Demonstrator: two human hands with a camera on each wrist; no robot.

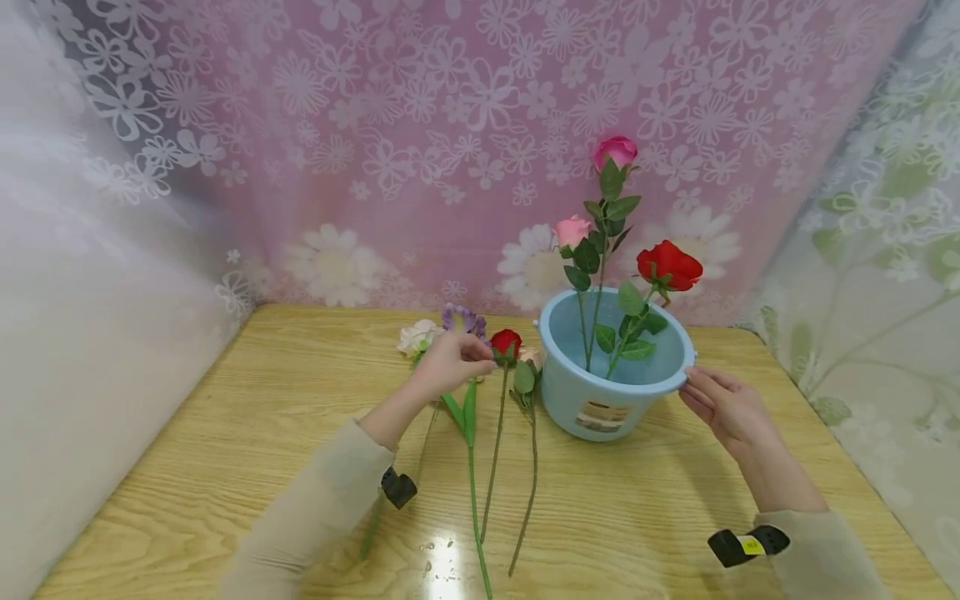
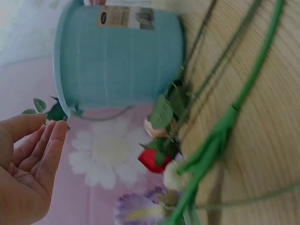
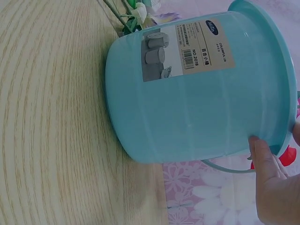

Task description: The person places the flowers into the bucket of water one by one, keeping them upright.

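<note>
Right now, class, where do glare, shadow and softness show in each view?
Head: white glare on the table at bottom centre, a faint shadow below the right hand; left wrist: rather dim, with the purple flower looking soft; right wrist: also dim, yet large print on the bucket label stays legible.

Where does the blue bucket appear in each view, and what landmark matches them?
Head: blue bucket right of centre, upright on the table.
Left wrist: upper left, seen sideways.
Right wrist: centre to upper right, seen sideways.
Shared landmark: the label on its wall.
</note>
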